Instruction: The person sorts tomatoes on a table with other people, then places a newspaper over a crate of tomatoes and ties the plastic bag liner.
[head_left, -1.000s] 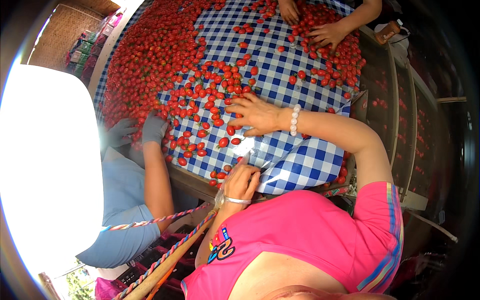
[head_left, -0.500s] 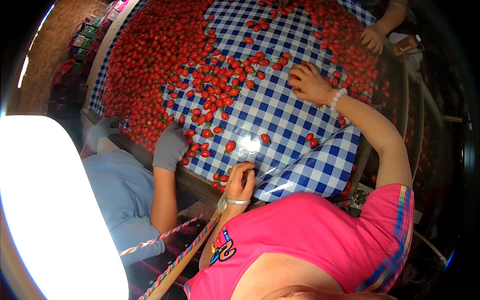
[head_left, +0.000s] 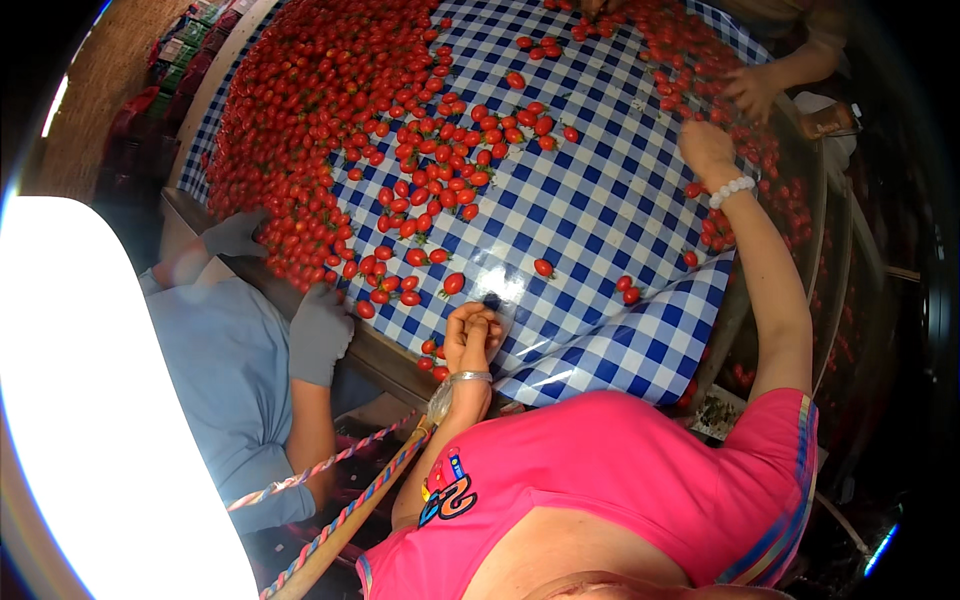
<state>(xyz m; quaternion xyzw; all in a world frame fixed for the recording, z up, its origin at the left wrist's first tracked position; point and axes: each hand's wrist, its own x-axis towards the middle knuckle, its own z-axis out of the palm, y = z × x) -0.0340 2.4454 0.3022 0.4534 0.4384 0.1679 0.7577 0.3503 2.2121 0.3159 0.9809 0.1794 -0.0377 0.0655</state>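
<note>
My left hand [head_left: 470, 338], with a silver bangle at the wrist, is curled closed just above the near edge of the blue-and-white checked sheet [head_left: 600, 230]. Whatever its bent fingers hold, if anything, is hidden. Beside it lie a few small red oval tomatoes [head_left: 440, 372]. My right hand [head_left: 708, 150], wearing a white bead bracelet [head_left: 732, 191], is bent into a loose fist over the right side of the sheet. Its fingertips are turned down out of sight, close to the tomatoes [head_left: 715, 228] along that edge. Scattered tomatoes [head_left: 450, 165] lie between my hands and the large heap [head_left: 300, 130].
On my left, a co-worker's grey-gloved hands [head_left: 318, 335] work at the near edge of the heap. Another person's hand [head_left: 755, 90] reaches toward the right-hand tomatoes. A pole [head_left: 350, 520] with twisted rope stands at lower left, beside a glaring white shape [head_left: 110, 400].
My right hand has swept right across the sheet, from over a tomato to the right edge, and curled in. My left fingers have drawn together. The co-worker's nearer gloved hand has pulled back slightly.
</note>
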